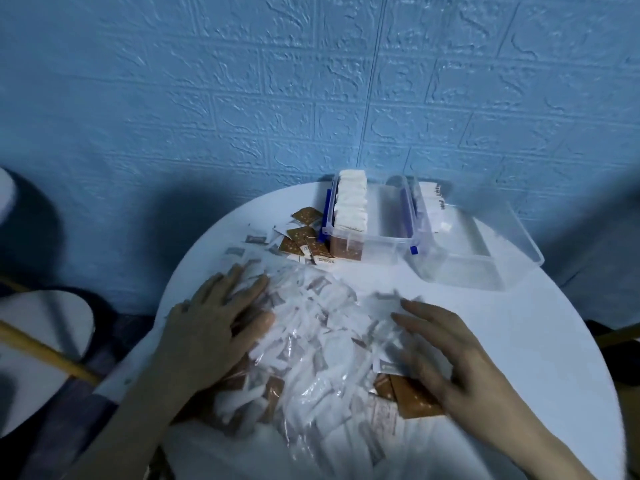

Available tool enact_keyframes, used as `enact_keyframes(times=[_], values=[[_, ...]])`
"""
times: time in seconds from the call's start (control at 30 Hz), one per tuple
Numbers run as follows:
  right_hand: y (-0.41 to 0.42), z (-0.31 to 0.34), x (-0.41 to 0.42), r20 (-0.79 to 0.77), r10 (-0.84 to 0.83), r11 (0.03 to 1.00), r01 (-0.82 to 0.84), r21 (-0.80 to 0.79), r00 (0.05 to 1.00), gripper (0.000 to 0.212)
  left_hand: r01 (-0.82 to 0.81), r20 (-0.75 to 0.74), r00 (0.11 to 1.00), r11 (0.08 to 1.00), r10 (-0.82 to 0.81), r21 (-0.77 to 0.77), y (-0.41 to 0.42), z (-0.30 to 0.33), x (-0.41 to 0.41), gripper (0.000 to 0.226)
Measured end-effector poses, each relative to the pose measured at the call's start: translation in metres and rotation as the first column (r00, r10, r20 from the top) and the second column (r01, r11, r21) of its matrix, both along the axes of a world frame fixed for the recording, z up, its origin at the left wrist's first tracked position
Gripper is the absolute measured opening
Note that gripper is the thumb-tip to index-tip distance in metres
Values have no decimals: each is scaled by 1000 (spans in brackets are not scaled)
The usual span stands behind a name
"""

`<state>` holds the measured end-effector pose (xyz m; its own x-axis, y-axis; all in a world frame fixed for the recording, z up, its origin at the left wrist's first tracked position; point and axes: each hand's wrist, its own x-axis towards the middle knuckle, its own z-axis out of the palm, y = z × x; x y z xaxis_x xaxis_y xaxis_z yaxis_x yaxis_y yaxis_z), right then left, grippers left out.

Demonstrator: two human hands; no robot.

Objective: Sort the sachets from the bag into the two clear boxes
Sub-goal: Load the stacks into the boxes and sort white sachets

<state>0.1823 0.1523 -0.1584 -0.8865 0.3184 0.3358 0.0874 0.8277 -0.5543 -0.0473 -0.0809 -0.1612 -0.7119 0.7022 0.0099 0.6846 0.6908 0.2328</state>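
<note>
A clear plastic bag point(304, 344) full of white and brown sachets lies in the middle of the round white table point(519, 341). My left hand point(214, 317) rests flat on the bag's left side, fingers spread. Blurred by motion, my right hand point(446, 355) lies over the bag's right edge, fingers straight and touching loose white sachets point(388, 365); brown sachets point(412, 398) show beneath it. At the back stands a clear box point(367, 223) with blue clips, holding a row of white sachets on its left. To its right sits a second clear box point(464, 244) with a few white sachets.
Loose brown and white sachets point(298, 240) lie scattered left of the first box. A blue brick-pattern wall point(311, 98) runs close behind the table. Left of the table, a white stool point(41, 334) and a wooden stick point(45, 351) are visible.
</note>
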Motion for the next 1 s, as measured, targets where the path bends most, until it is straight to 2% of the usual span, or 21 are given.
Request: enact_keyframes(times=[0.1, 0.27, 0.37, 0.43, 0.47, 0.57, 0.6, 0.7, 0.77, 0.9, 1.0], values=[[-9, -15, 7, -2, -6, 1000, 6, 3, 1000, 50, -98, -7, 995, 995, 98, -9, 1, 0, 2, 81], [-19, -27, 16, 0, 7, 1000, -7, -11, 1000, 58, -219, 72, 970, 965, 231, -144, 4, 6, 3, 66], [-26, -30, 18, -54, -23, 998, 20, -57, 998, 61, -172, -129, 979, 977, 156, -129, 3, 7, 3, 60], [-31, -34, 18, -80, -39, 994, 30, -106, 996, 63, -114, -195, 974, 993, 116, 19, 0, 10, 6, 65], [-33, -37, 18, -90, -47, 993, 37, -111, 995, 64, -85, -168, 980, 989, 105, 121, 0, 10, 7, 61], [-37, -39, 18, -84, -65, 992, 56, -115, 994, 66, -107, 67, 994, 928, 89, 356, 1, 17, 10, 35], [-38, -37, 18, -73, -69, 989, 58, -138, 995, 67, -122, 112, 990, 887, 80, 445, 2, 21, 12, 31], [-43, -30, 19, -70, -57, 969, 38, -245, 996, 77, -148, 162, 986, 684, 43, 715, 8, 38, 23, 21], [-44, -26, 21, -87, -38, 953, 10, -303, 995, 86, -94, 122, 993, 605, -5, 791, 17, 56, 34, 19], [-43, -20, 24, -141, -16, 951, -28, -307, 990, 94, 68, -82, 997, 549, 1, 833, 33, 100, 56, 26], [-40, -12, 24, -178, -28, 949, -29, -313, 984, 99, 118, -168, 984, 508, 54, 853, 38, 126, 69, 28]])
